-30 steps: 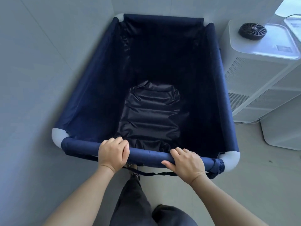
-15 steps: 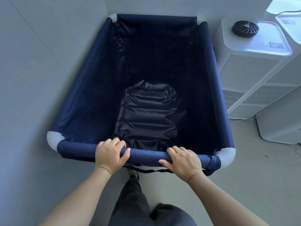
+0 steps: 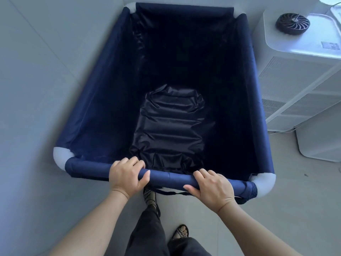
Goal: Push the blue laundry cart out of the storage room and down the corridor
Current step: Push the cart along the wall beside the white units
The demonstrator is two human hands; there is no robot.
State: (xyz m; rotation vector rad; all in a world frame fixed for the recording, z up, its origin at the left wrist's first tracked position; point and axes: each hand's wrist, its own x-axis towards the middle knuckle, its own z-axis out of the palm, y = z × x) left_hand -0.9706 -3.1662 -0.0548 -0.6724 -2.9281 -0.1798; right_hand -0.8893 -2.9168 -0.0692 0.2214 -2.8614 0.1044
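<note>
Blue laundry cart (image 3: 103,100) filling the centre of the frame, seen from above, open top toward the camera. Dark navy fabric walls sloping down to a crumpled, glossy liner (image 3: 169,124) at the bottom, nothing else visible inside. Near rail (image 3: 169,175) padded in blue, running across the lower middle of the frame, capped at each end by a pale rounded corner piece (image 3: 60,156).

Left hand (image 3: 127,175) closed over the near rail left of centre, fingers curled over the top, thumb wrapped on the near side. Right hand (image 3: 212,185) closed over the same rail right of centre, fingers over the top, thumb pressed along the front. Both forearms reaching up from the bottom edge.

Thin dark strap (image 3: 171,193) hanging under the rail between the hands; attachment point hard to make out, possibly part of the cart's frame.

Grey wall (image 3: 46,71) close along the left of the frame, just beside the cart's left side. White vented appliance (image 3: 295,80) at upper right, near the cart's right side, with a round black fan-like disc (image 3: 292,24) lying on its top. Pale floor (image 3: 276,209) at lower right. Dark trousers (image 3: 149,235) and a sandalled foot (image 3: 180,231) at bottom centre.
</note>
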